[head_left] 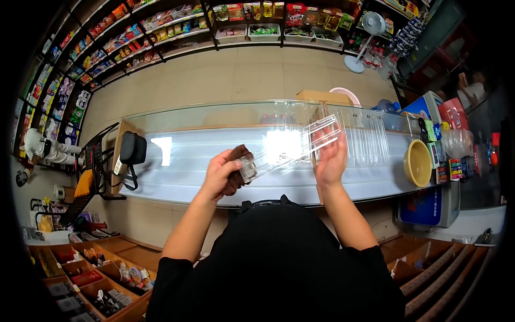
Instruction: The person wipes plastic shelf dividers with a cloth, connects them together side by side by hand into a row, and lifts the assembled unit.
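Note:
Above the glass counter [214, 185], my left hand [221, 173] is closed round a dark brown cloth [234, 186], which is pressed to the near left end of a long clear plastic rack [289, 155]. My right hand [331, 161] holds the rack's far right end, its fingers behind the clear plastic. The rack slants up to the right between both hands. Other clear racks [367, 139] lie side by side on the counter to the right of my right hand.
A black bag [133, 148] sits at the counter's left end. On the right are a yellow bowl [417, 163] and small packaged goods [456, 168]. A cardboard box [324, 96] stands beyond the counter. A person [473, 91] is at the far right.

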### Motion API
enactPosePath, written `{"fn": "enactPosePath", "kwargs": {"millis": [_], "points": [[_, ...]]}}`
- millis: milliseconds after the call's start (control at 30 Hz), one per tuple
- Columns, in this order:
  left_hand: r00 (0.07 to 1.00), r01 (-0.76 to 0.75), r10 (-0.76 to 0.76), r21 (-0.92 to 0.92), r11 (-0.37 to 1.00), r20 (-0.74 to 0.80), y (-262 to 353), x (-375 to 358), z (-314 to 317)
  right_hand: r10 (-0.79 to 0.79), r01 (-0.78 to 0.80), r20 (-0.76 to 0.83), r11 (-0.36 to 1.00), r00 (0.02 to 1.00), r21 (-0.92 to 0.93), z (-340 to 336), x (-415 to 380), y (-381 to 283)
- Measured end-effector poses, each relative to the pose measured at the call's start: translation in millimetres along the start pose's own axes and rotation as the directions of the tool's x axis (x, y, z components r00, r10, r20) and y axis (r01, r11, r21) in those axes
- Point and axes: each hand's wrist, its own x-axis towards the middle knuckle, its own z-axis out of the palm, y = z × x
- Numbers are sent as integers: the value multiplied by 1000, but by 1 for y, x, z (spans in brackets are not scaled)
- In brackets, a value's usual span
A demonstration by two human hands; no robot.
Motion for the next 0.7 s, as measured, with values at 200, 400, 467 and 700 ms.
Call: {"fn": "enactPosePath", "kwargs": {"millis": [200,400,467,700], "points": [[991,135,-127,213,968,-47,21,10,-11,-356,552,459,231,814,-801,-5,-6,-38],[974,207,-225,301,931,26,7,30,9,209,801,779,-32,591,-598,40,-38,-15],[972,208,-233,332,920,39,2,30,13,285,757,721,-26,632,-653,41,-39,-11],[982,-93,113,132,987,-150,-33,36,28,214,695,684,30,698,-718,35,-41,4]]}}
